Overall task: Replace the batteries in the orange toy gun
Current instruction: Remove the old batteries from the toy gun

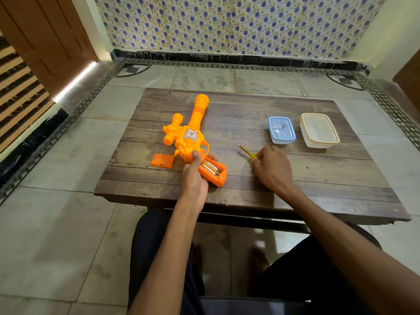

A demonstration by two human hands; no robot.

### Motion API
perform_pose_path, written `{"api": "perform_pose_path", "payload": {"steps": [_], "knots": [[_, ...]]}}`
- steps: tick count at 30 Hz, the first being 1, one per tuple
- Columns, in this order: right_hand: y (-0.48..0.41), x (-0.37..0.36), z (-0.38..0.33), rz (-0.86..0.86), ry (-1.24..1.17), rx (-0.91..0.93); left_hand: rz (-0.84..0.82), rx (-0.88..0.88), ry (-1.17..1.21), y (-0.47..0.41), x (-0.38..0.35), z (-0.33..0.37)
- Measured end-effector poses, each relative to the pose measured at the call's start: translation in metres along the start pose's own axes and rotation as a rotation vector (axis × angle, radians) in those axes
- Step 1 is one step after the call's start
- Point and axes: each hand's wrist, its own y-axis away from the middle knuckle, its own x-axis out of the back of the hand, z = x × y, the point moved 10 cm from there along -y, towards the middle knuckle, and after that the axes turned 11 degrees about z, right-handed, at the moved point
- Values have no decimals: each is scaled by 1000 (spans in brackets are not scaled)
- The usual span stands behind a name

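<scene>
Toy gun: orange plastic toy gun lies flat on the brown wooden tabletop, left of centre, barrel pointing away.
Battery bay: open in the grip, two cylindrical batteries side by side inside.
Cover: flat orange plastic cover just left of the grip.
Left hand: the left hand wraps the grip, thumb pressing the body.
Right hand: the right hand curls round a yellow-handled screwdriver.
Containers: small blue-lidded plastic box beside a larger cream-lidded plastic box, far right.

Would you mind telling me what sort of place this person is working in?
Probably a room in a home: a low wooden table on a tiled floor, a flower-patterned wall behind, a wooden door left.
</scene>
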Motion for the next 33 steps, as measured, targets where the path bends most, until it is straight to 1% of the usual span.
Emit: {"api": "perform_pose_path", "payload": {"steps": [2,4,5,6,9,13,19,25,33], "knots": [[2,6,-11,-12,-240,-21,2,10,0,0,1,-1],[7,15,-32,-78,-526,-23,15,16,1,-1,2,-2],[10,21,-43,-110,-602,-2,26,17,2,-1,3,-2],[13,27,-53,-127,-626,35,36,22,4,-1,3,-3],[18,38,-68,-105,-626,103,49,27,2,-1,3,-3],[15,43,-67,-45,-674,81,42,33,2,-2,4,-3],[12,34,-71,-85,-678,67,49,55,21,-1,5,-5],[11,34,-80,-119,-649,116,77,71,16,-3,7,-8],[7,41,-88,-5,-629,107,51,69,13,-3,6,-8]]}}
